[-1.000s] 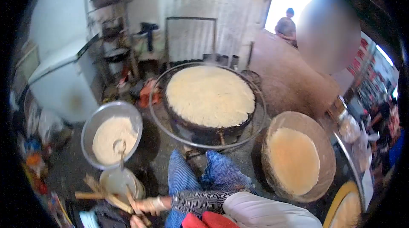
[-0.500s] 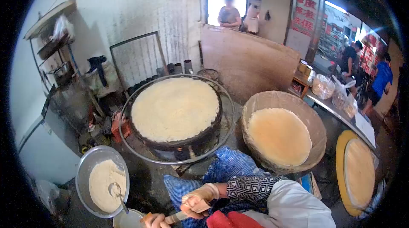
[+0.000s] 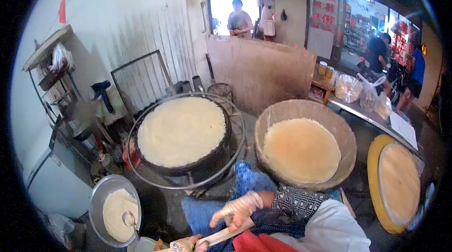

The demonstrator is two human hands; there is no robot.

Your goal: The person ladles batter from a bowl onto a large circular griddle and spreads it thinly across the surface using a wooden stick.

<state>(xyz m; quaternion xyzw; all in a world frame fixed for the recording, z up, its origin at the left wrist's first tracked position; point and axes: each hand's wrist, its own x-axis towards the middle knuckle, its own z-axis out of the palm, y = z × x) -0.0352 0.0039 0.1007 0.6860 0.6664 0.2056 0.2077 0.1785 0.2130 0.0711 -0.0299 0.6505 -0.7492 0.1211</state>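
My right hand, with pale wrapping round the palm and wrist and a patterned sleeve behind it, is over a flat wooden stick, its fingers apart and their tips close to the wood. At the bottom edge, my left hand is closed round the stick's other part and is partly cut off. A round griddle ahead bears a pale sheet of batter. To its right, a lined basket holds a browned round flatbread. A metal bowl at the lower left contains pale batter and a ladle.
A metal ring surrounds the griddle. Blue cloth covers my knees. More flatbread lies on a yellow round board at right. Bagged goods stand on a side table. One person stands behind a wooden panel; others are farther right.
The view has swung right and straightened. Both hands have moved from beside the pail to before my lap with the stick. My right hand's fingers have spread from their earlier hold on it.
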